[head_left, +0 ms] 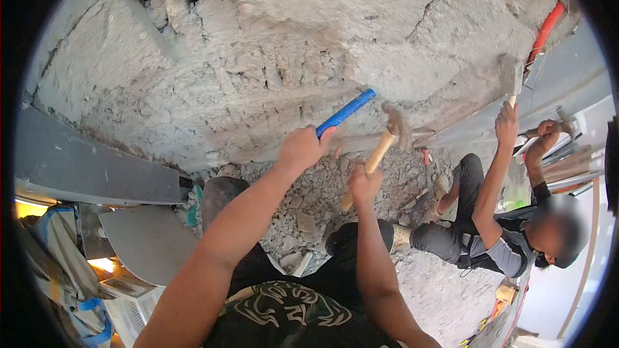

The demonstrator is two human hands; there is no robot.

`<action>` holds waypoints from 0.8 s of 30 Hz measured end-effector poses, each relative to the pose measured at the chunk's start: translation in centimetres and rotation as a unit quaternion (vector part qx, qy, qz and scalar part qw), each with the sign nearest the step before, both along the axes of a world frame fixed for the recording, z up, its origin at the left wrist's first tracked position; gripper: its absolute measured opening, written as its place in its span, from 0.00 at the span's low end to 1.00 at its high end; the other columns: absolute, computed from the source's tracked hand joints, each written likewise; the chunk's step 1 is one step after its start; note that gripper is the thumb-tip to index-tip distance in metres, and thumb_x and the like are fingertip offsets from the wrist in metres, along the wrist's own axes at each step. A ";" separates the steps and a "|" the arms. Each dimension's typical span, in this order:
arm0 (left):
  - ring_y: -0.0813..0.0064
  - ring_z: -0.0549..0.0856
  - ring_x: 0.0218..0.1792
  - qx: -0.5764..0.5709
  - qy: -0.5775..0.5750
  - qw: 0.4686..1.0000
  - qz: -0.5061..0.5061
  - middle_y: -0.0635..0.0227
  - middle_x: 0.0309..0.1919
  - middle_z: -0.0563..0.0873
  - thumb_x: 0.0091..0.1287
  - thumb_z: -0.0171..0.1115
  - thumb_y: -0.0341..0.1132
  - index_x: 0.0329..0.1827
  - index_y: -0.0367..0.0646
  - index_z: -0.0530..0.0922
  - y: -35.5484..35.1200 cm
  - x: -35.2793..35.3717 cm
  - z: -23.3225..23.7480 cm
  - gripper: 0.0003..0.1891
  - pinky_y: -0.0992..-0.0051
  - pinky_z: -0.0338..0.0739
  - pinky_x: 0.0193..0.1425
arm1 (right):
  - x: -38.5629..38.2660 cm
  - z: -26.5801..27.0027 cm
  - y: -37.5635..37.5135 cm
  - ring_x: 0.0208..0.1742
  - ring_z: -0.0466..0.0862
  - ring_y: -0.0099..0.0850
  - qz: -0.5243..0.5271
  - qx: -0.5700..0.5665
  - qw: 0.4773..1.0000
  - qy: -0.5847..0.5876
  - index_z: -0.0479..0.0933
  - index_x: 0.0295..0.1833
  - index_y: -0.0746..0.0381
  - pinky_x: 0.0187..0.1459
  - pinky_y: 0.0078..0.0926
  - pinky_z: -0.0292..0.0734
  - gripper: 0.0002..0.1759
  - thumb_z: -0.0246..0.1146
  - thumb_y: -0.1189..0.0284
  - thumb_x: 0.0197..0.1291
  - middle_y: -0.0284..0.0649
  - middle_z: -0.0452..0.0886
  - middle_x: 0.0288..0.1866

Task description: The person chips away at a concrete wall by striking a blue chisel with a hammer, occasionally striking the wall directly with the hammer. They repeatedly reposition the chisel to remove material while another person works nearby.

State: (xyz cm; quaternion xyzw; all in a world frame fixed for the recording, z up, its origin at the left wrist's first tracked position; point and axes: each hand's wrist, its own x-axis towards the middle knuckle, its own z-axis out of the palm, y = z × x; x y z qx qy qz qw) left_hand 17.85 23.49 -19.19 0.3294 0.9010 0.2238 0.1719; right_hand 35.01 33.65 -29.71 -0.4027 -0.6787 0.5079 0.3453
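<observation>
My left hand [303,148] is closed round a blue chisel [346,112], which slants up and to the right in front of the rough wall [258,71]. My right hand [365,183] grips the wooden handle of a hammer [382,151]. The hammer's head is smeared by motion and lies close to the right of the chisel's upper end. Broken plaster and stone rubble [303,219] cover the floor below both hands, between my knees.
At the right a crouching person [496,238] holds a wide-bladed tool [518,80] to the wall and a hammer [564,122]. A red pipe [548,29] runs at upper right. Grey panels [97,154] and a curved grey board [148,245] stand at left.
</observation>
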 end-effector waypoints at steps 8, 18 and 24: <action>0.43 0.89 0.38 -0.018 0.046 0.999 -0.014 0.42 0.33 0.88 0.75 0.47 0.64 0.39 0.32 0.82 0.1 -0.6 -0.8 0.37 0.50 0.83 0.44 | 1.6 10.4 -0.3 0.31 0.81 0.31 0.008 0.085 0.907 0.412 0.77 0.36 0.65 0.32 0.31 0.77 0.09 0.62 0.71 0.68 0.43 0.80 0.29; 0.40 0.88 0.36 -0.014 0.055 0.998 0.011 0.40 0.30 0.86 0.75 0.46 0.66 0.36 0.32 0.83 0.5 -0.9 0.0 0.38 0.49 0.82 0.41 | -0.9 -4.2 0.7 0.22 0.76 0.23 0.014 -0.058 0.997 0.050 0.77 0.33 0.66 0.24 0.26 0.72 0.06 0.62 0.74 0.60 0.33 0.77 0.23; 0.38 0.87 0.37 -0.031 0.032 0.999 0.004 0.38 0.30 0.86 0.75 0.44 0.66 0.35 0.32 0.84 0.5 -0.3 -0.1 0.40 0.48 0.82 0.42 | 1.3 7.0 0.5 0.21 0.75 0.23 -0.050 -0.017 0.954 0.294 0.76 0.36 0.64 0.26 0.27 0.72 0.07 0.63 0.72 0.64 0.35 0.77 0.23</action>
